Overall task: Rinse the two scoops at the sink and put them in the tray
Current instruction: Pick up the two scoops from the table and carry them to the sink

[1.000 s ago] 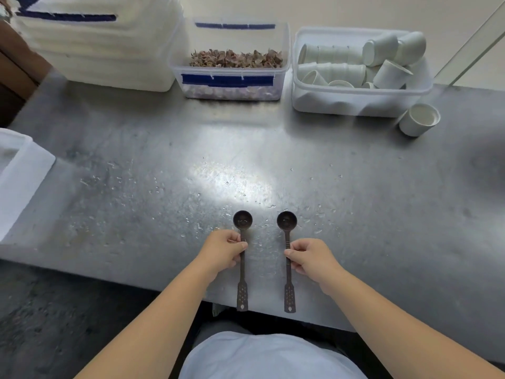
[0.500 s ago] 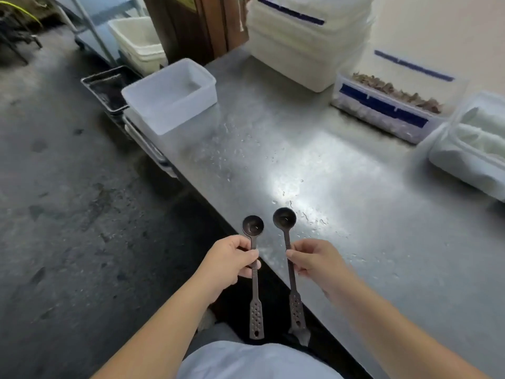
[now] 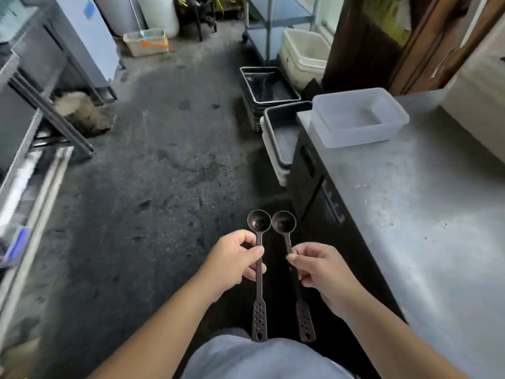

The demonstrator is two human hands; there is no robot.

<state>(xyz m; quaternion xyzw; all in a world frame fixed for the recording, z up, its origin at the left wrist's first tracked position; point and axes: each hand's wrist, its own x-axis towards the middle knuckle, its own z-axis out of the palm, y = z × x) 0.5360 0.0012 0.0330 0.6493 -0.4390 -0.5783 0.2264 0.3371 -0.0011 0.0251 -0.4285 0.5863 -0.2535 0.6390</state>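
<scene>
View has swung left since half a second ago: the steel surface, then filling the middle of the view, now lies along the right edge, and dark wet concrete floor fills the middle. Both scoops, then over the surface's edge, are now over the floor, clear of the surface. The boxes of brown pieces and cups are out of view.

Left to right:
- Left hand: forearm comes up from lower left, fingers curled, thumb and forefinger pinching the stem of the left dark brown long-handled plastic scoop. Bowl points away from the body, perforated flat end towards it.
- Right hand: same pose mirrored, fingers curled, thumb tip pinching the stem of the right dark brown long-handled plastic scoop. Part of the handle is hidden behind the hand.
- Scoop bowls sit side by side, rims touching or nearly so; cannot tell which.
- Translucent rectangular plastic tub sits at the surface's far left corner.
- Stacked black metal trays on the floor beyond it.
</scene>
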